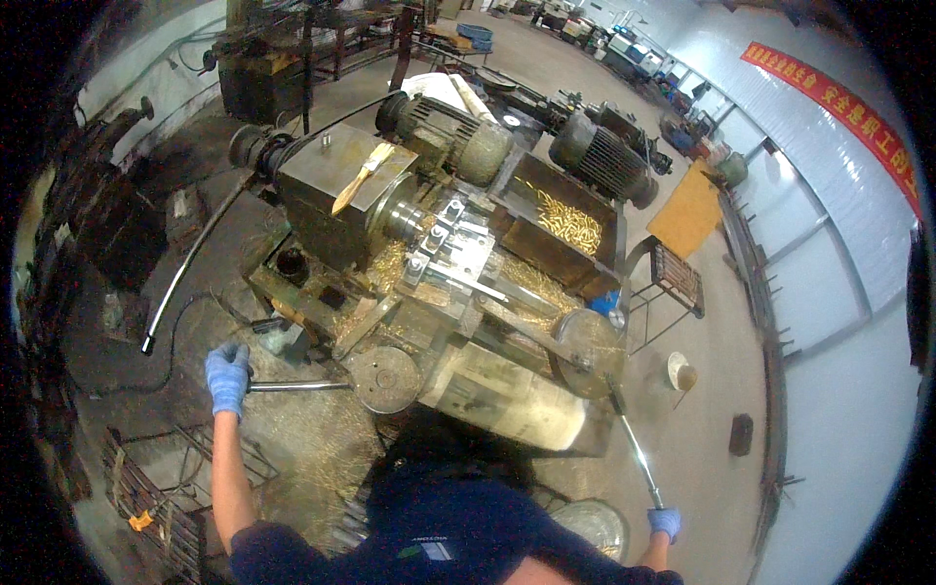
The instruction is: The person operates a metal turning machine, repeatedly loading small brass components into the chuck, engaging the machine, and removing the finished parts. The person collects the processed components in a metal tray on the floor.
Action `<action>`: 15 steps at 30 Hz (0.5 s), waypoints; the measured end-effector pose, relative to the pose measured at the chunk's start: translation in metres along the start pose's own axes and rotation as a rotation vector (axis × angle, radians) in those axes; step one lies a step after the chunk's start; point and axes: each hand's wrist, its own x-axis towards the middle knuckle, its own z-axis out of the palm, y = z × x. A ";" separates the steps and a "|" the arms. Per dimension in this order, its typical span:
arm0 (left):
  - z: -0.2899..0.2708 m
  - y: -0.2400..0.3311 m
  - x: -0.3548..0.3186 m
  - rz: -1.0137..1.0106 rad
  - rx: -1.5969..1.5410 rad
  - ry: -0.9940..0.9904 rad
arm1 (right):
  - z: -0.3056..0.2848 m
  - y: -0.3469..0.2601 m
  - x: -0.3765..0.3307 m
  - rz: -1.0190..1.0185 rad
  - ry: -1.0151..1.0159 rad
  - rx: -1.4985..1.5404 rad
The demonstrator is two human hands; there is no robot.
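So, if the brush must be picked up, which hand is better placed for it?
Probably the left hand: it appears nearer to the brush, though it must release the left lever first. The right hand grips the right lever, farther from the brush.

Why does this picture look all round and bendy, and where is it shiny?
In the head view, the fisheye lens leaves black corners and curves the red banner; in the head view, glare whitens one end of the pale panel and glints on the lever in the right hand; in the head view, the far left side looks dark and grainy.
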 end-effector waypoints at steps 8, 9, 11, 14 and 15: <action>-0.002 0.010 -0.004 -0.007 0.053 0.026 | -0.002 0.004 -0.013 -0.086 0.015 0.030; -0.001 0.004 -0.003 -0.037 0.025 0.025 | -0.008 -0.002 -0.016 -0.095 0.020 0.027; 0.000 0.001 -0.001 -0.078 -0.019 0.016 | -0.013 -0.009 -0.023 -0.150 -0.006 0.051; 0.003 -0.002 0.002 -0.114 -0.058 -0.023 | -0.007 -0.044 -0.039 -0.287 0.193 0.202; 0.003 -0.004 0.004 -0.121 -0.058 -0.049 | -0.006 -0.062 -0.045 -0.343 0.297 0.275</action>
